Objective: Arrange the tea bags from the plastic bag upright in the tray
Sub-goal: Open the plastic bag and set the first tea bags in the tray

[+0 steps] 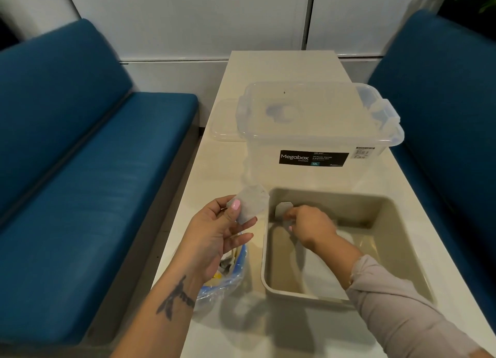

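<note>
Seemingly R hand (pixel 308 222) curled on tea bag (pixel 283 208), tray (pixel 386 210) corner.

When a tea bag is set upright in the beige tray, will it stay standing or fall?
The flat grey tea bag looks thin and light, so it probably tips unless leaned on the beige plastic tray wall, where the right hand holds it. It likely bends easily.

Plastic bag (pixel 228 282) left of tray (pixel 271 282) (storage box (pixel 316 132) behind).
</note>
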A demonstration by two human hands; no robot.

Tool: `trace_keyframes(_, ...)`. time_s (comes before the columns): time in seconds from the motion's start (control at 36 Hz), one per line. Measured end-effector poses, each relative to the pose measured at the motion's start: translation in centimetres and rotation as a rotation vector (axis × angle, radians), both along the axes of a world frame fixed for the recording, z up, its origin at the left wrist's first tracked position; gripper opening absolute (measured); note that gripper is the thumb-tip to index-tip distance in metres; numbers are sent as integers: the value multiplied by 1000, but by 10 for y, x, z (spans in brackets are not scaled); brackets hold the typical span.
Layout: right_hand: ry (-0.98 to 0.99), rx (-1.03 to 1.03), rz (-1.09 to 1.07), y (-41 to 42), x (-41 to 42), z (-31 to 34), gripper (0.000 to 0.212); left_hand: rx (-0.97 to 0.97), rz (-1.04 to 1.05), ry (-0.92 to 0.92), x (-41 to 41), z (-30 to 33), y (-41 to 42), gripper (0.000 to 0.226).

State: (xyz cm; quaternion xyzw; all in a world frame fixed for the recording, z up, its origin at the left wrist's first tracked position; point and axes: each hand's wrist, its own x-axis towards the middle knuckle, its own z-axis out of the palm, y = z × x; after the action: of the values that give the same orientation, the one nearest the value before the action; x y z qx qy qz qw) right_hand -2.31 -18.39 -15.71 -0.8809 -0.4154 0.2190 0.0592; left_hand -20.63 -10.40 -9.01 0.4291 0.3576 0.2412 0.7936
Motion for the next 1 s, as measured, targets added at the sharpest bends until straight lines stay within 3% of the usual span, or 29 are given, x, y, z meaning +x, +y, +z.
trace_keyframes(0.28, 55, 47, -4, 0, 0, -4, 42, 0, 11, 5, 1, 1, -2, 19)
trace_keyframes(0.58, 105, 91, -69, 0, 5, 1, 31, -22, 57, -10, 12, -1, -7, 16)
trace_keyframes(0.72, 169, 201, -99, -10, 18, 12, 18, 0, 72, -7, 20, 2, -7, 15)
trace_keyframes(0.81, 235, 373, -153, -17, 26, 28, 4, 119, 36, 50, 30, 6, -5, 14)
trace_keyframes(0.92, 445, 685, -235, -24, 28, 62, 24, 413, -57, 191, 52, 15, -3, 12)
trace_keyframes(1.0, 511, 778, -244, -30, 28, 79, 22, 602, -127, 265, 71, 18, -1, 10)
